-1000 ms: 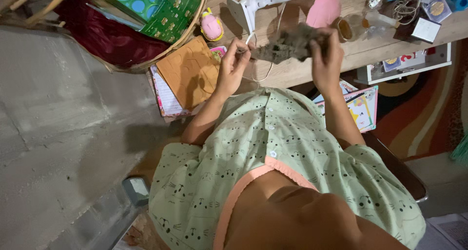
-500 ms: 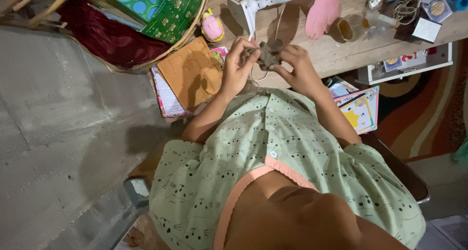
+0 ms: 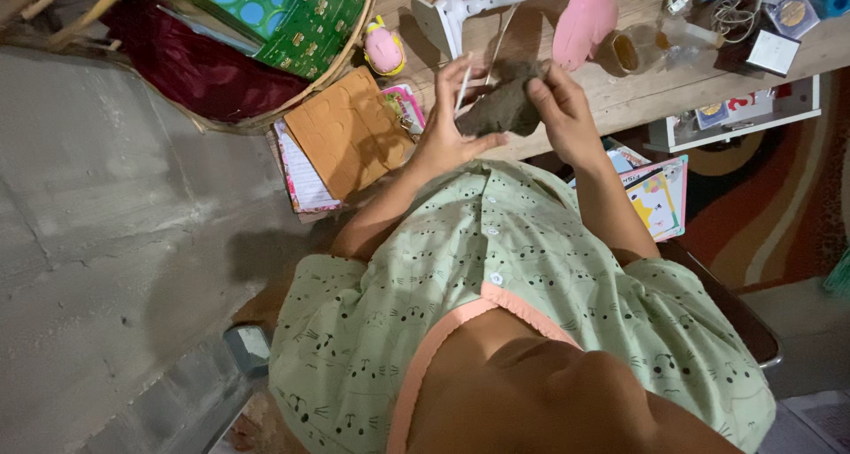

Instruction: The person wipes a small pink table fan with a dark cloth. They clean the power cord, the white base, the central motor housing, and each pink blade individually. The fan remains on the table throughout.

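Holding a small grey-brown piece of fabric (image 3: 503,108) above the near edge of the wooden worktop (image 3: 620,95), both hands are kept close together in front of the chest. The fabric is pinched at its right side by the right hand (image 3: 560,108), whose fingers are closed on it. The left hand (image 3: 450,117) is placed under and beside the left end of the fabric; its thumb is pressed to the cloth, and a thin white stick or cord (image 3: 463,86) is seen between its raised fingers. It cannot be told whether this thin white thing is a tool or only the cable of the white stand (image 3: 460,11) behind.

Some risks can be judged from this pose. The fabric is carried only by fingertips, so it could be dropped to the lap or to the floor if one grip is loosened. If the thin white thing is pointed, a finger of the right hand could be pricked, because the two hands are almost touching. The worktop is crowded: a pink toy (image 3: 384,48), a pink cloth item (image 3: 587,15) and a small glass jar (image 3: 633,51) are near, and the jar could be knocked by the right elbow or wrist if the hand is moved far.
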